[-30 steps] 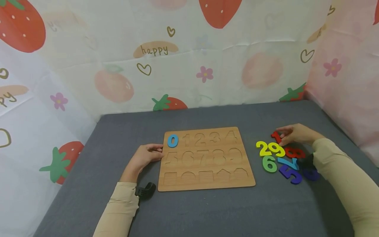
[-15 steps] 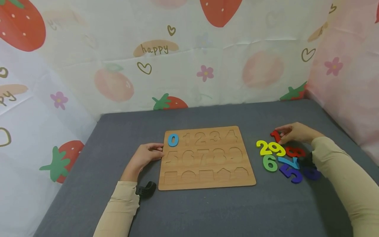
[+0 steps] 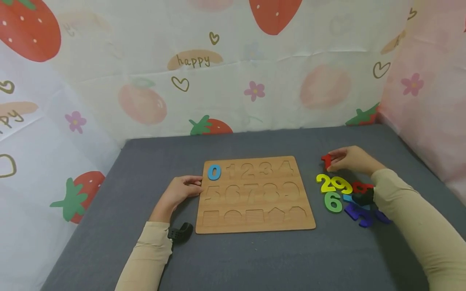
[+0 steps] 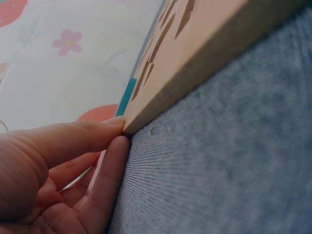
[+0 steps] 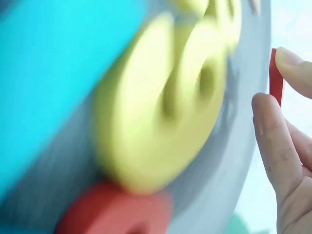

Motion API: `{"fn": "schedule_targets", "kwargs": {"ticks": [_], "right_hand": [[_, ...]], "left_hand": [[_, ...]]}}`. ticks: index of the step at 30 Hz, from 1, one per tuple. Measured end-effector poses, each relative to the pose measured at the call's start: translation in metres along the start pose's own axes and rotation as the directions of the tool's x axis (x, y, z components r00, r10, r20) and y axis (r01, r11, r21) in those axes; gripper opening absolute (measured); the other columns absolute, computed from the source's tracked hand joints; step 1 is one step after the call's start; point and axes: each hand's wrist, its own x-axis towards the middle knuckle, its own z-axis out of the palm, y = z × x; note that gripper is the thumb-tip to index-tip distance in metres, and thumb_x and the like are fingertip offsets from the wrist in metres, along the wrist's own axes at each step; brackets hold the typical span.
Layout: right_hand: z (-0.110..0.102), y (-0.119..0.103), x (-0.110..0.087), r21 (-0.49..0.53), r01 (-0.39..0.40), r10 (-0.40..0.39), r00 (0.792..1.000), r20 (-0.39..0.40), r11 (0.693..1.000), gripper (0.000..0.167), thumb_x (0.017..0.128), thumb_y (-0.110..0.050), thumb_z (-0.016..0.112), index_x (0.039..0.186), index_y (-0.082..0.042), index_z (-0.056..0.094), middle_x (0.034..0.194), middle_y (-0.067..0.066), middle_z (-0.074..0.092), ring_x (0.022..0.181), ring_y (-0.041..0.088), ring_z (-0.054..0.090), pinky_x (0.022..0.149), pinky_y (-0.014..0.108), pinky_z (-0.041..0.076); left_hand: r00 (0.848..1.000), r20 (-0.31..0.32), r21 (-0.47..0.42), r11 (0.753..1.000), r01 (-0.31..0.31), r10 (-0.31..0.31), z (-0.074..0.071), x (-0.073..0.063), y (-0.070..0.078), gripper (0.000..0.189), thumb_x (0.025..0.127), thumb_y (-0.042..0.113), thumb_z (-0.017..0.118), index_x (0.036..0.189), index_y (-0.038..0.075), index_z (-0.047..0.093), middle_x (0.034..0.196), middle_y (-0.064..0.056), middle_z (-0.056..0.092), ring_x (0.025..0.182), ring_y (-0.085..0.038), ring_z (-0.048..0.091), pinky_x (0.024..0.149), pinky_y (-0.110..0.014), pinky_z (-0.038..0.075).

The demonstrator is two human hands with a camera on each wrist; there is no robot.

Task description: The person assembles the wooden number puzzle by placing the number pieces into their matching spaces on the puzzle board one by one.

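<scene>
My right hand (image 3: 354, 158) pinches a red number 1 (image 3: 326, 161) between thumb and fingers, up behind the loose numbers. In the right wrist view the red piece (image 5: 276, 80) shows edge-on between the fingertips. At the left edge of the wooden number puzzle board (image 3: 255, 202), my left hand (image 3: 179, 192) holds on with thumb and finger; its grip on the board's edge (image 4: 161, 105) shows close up in the left wrist view. A blue 0 (image 3: 214, 172) sits in the top-left slot. Outlined recesses for digits and shapes cover the rest of the board.
Right of the board lie a yellow 2 (image 3: 325, 184), a yellow 9 (image 3: 347, 186), a green 6 (image 3: 333, 202) and a purple 5 (image 3: 358, 214). A red 8 (image 3: 361, 187) and a blue piece (image 3: 347, 198) are partly covered by the right wrist. Printed cloth (image 3: 276, 113) hangs behind the grey table.
My right hand has moved left and away from me with the red 1, off the spot beside the yellow 9. The left hand keeps its place at the board.
</scene>
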Motion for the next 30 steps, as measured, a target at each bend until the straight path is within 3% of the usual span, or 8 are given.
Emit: {"fn": "schedule_targets", "kwargs": {"ticks": [8,14,21,30], "right_hand": [[0.028,-0.046,0.025,0.074,0.076,-0.076,0.997,-0.014,0.994,0.072,0.085,-0.03,0.08,0.143,0.0,0.051,0.125,0.022,0.067,0.115,0.035,0.062,0.105,0.055,0.045],[0.053,-0.075,0.044,0.119,0.121,-0.122,0.993,0.003,0.986,0.068,0.084,-0.024,0.081,0.141,-0.001,0.053,0.123,0.021,0.068,0.114,0.034,0.063,0.104,0.053,0.047],[0.081,-0.107,0.058,0.153,0.138,-0.144,0.989,0.024,0.979,0.065,0.082,-0.022,0.082,0.139,-0.004,0.056,0.12,0.017,0.07,0.112,0.03,0.064,0.097,0.044,0.052],[0.114,-0.144,0.074,0.204,0.16,-0.175,0.983,0.06,0.966,0.062,0.08,-0.019,0.083,0.137,-0.007,0.06,0.115,0.013,0.07,0.105,0.024,0.065,0.086,0.032,0.054]], "left_hand": [[1.0,-0.011,-0.009,1.0,0.006,-0.006,-0.001,0.0,-0.001,0.049,0.09,0.006,0.071,0.137,0.0,0.058,0.121,-0.019,0.063,0.092,-0.009,0.066,0.086,-0.029,0.058],[1.0,-0.001,-0.014,1.0,-0.006,0.006,-0.001,0.001,-0.003,0.049,0.091,0.005,0.069,0.138,-0.001,0.057,0.126,-0.022,0.061,0.095,-0.011,0.067,0.089,-0.032,0.058],[0.999,0.01,-0.029,0.999,-0.034,0.034,-0.003,0.0,-0.003,0.049,0.09,0.005,0.071,0.136,-0.003,0.058,0.121,-0.019,0.063,0.097,-0.015,0.068,0.087,-0.031,0.058],[1.0,-0.004,-0.014,1.0,0.003,-0.003,-0.002,-0.001,-0.001,0.049,0.091,0.006,0.07,0.138,-0.001,0.057,0.128,-0.022,0.061,0.1,-0.015,0.067,0.09,-0.033,0.057]]}}
